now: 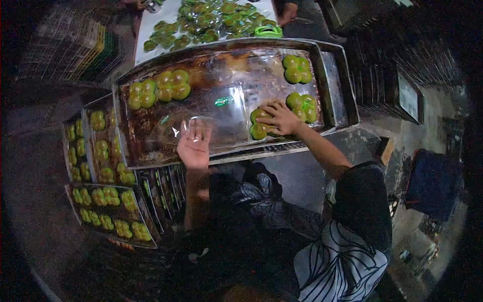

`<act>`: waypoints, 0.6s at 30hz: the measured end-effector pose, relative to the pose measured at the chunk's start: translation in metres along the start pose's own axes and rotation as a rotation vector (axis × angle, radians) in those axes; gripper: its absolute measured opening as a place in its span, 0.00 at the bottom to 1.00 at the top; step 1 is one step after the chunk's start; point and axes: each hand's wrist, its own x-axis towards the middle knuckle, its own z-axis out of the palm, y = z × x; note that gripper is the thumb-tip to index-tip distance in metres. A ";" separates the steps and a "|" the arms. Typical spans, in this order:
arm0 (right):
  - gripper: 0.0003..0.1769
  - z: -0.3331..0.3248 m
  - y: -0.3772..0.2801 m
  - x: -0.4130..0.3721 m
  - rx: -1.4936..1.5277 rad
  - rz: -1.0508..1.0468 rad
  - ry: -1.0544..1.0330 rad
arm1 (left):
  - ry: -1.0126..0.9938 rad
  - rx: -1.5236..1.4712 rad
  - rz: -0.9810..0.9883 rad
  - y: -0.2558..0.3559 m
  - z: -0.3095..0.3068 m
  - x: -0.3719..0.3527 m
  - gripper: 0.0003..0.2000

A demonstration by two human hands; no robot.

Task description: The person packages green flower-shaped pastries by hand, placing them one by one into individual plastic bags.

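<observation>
My left hand [195, 146] is palm up over the dark metal tray [211, 63], fingers stretched out. Clear plastic film covers its fingertips. The film looks like part of a clear plastic bag [229, 121] with a green label, lying across the tray. To the right, my right hand [276, 119] grips a cluster of green buns [258, 132] from above, its fingers over the top. Close beside it sits another cluster of buns [303, 107] with a green label on it. Further clusters stand at the tray's top right [297, 69] and left end [172, 84].
Behind the tray, a white table [143, 38] bears many bagged green buns and a bright green plastic object [267, 31]. Another person's hand [288, 14] shows there. Trays of buns [108, 214] stand at left; stacked dark trays [410, 95] stand at right.
</observation>
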 end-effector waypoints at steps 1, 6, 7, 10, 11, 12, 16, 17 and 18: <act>0.35 0.009 -0.006 -0.001 -0.008 0.160 0.040 | 0.014 0.003 0.021 0.006 0.002 -0.003 0.16; 0.47 -0.016 -0.029 -0.009 0.018 0.438 0.135 | -0.030 -0.165 0.076 0.036 0.008 -0.003 0.22; 0.47 -0.015 -0.029 -0.012 0.017 0.441 0.137 | -0.046 -0.175 0.043 0.039 0.007 -0.003 0.22; 0.42 -0.009 -0.024 -0.010 0.023 0.439 0.181 | 0.065 -0.215 0.036 0.043 0.011 -0.006 0.21; 0.42 -0.003 -0.022 -0.004 0.018 0.442 0.189 | 0.056 -0.214 0.035 0.046 0.013 -0.005 0.21; 0.39 0.002 -0.023 0.006 0.292 0.690 0.333 | 0.089 -0.294 0.017 0.050 0.016 -0.002 0.22; 0.29 -0.084 -0.110 0.064 0.159 0.643 0.840 | 0.158 -0.291 0.170 0.052 0.031 0.003 0.27; 0.32 -0.114 -0.132 0.080 0.170 0.441 0.813 | 0.146 -0.283 0.152 0.046 0.033 0.003 0.27; 0.32 -0.131 -0.153 0.090 0.103 0.383 0.742 | -0.081 -0.157 0.195 0.037 0.031 0.000 0.27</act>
